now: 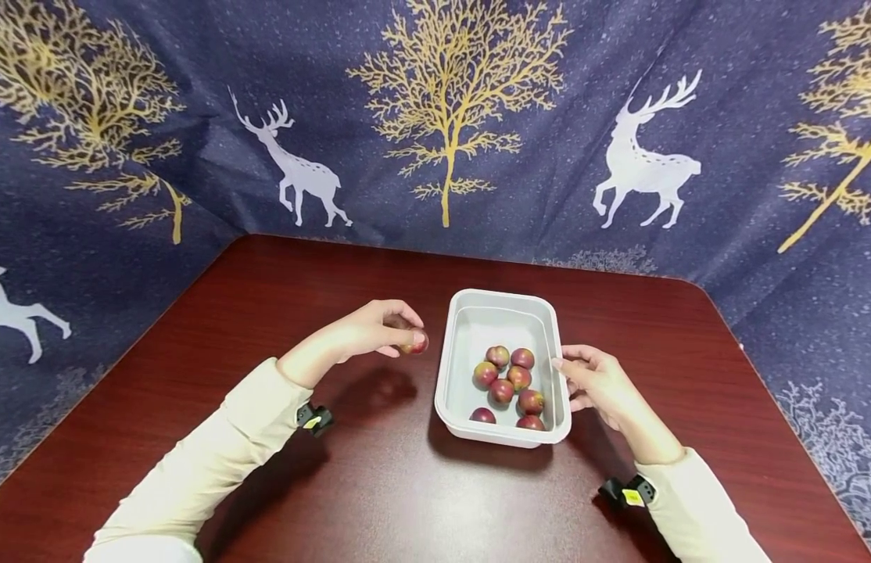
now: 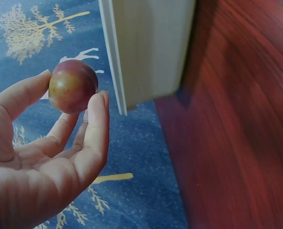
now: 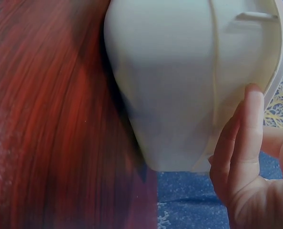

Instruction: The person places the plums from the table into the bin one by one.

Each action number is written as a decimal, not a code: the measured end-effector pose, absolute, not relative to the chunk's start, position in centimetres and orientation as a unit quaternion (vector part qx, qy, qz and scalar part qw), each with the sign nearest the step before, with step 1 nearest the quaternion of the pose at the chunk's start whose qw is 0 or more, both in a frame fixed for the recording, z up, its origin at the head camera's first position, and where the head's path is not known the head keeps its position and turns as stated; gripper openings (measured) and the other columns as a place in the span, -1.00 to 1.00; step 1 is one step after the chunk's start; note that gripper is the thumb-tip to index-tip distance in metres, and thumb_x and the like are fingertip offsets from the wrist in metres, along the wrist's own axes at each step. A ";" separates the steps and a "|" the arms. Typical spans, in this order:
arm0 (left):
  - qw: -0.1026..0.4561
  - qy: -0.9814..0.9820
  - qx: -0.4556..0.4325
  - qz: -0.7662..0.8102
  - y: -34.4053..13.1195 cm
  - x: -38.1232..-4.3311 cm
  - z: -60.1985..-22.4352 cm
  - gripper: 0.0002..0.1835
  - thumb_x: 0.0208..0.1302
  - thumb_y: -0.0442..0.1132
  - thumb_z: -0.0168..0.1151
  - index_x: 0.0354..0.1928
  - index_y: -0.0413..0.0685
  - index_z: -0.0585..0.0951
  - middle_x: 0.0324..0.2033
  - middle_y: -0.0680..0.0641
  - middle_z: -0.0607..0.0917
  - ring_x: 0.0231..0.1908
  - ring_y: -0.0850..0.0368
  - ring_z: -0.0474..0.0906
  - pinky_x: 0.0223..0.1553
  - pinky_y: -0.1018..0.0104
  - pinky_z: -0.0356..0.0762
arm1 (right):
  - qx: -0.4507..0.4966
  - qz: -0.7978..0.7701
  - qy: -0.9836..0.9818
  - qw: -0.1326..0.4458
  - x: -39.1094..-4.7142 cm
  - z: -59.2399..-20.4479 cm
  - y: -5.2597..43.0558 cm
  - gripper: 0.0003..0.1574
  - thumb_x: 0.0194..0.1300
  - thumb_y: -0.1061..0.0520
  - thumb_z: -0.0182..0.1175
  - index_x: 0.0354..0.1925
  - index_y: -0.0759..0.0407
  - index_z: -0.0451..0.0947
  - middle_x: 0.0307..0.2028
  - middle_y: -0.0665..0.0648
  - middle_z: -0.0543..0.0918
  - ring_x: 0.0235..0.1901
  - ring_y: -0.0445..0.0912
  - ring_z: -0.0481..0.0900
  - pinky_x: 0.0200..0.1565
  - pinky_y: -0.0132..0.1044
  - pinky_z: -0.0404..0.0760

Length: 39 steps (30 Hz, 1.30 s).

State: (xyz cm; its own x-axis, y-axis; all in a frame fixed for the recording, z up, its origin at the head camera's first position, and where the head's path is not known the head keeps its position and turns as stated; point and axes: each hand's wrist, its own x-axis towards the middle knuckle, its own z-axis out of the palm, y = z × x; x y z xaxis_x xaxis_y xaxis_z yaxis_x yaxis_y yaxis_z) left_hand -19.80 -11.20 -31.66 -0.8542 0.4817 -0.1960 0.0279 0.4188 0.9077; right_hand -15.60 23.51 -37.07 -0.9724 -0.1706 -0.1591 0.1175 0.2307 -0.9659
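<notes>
A white plastic tub (image 1: pixel 478 328) stands on the table with several red and yellow-green plums (image 1: pixel 502 391) in it, mostly towards its near right part. Just left of the tub, my left hand (image 1: pixel 368 328) pinches one plum (image 2: pixel 73 86) between thumb and fingertips, above the table and outside the rim. My right hand (image 1: pixel 604 387) grips the tub's right side, its thumb over the rim and its fingers against the outer wall (image 3: pixel 165 86).
The dark red wooden table (image 1: pixel 351 485) reaches back to a blue cloth (image 1: pixel 379 172) printed with deer and golden trees. A small black device with a yellow label (image 1: pixel 314 421) is on the left wrist, and a similar black device (image 1: pixel 627 493) is on the right.
</notes>
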 end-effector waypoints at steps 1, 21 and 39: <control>0.219 0.812 0.159 0.517 -11.0 -19.8 -31.5 -0.62 0.24 -0.25 0.24 0.03 -0.32 0.47 -0.18 -0.18 0.67 -0.25 0.17 0.63 -0.05 0.01 0.60 | -0.018 -0.620 0.776 0.118 -15.6 -37.1 23.5 -0.37 0.39 0.14 0.06 0.23 0.53 0.16 -0.41 -0.01 0.62 -0.57 -0.21 0.59 -0.53 -0.27 0.66; 0.238 0.817 0.197 0.488 -7.2 -20.4 -31.5 -0.62 0.23 -0.20 0.28 0.03 -0.22 0.50 -0.17 -0.12 0.68 -0.21 0.15 0.61 -0.08 0.06 0.61 | -0.021 -0.627 0.770 0.114 -16.0 -37.4 22.4 -0.43 0.38 0.18 0.04 0.18 0.55 0.19 -0.45 0.00 0.61 -0.58 -0.20 0.60 -0.54 -0.28 0.65; 0.194 0.839 0.261 0.435 -7.4 -20.3 -31.4 -0.65 0.18 -0.27 0.23 -0.02 -0.29 0.50 -0.24 -0.18 0.67 -0.30 0.10 0.60 -0.33 0.32 0.55 | -0.016 -0.622 0.774 0.115 -15.5 -37.6 22.0 -0.42 0.43 0.08 0.02 0.18 0.51 0.23 -0.47 0.00 0.55 -0.58 -0.22 0.56 -0.52 -0.27 0.66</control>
State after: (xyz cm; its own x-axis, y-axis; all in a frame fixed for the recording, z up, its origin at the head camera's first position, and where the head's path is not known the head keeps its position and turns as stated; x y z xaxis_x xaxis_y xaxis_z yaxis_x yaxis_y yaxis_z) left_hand -20.30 -7.39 -31.40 -0.7884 0.6071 -0.0994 0.2685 0.4850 0.8323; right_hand -15.47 22.04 -37.57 -0.9731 -0.1677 -0.1581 0.1182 0.2255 -0.9670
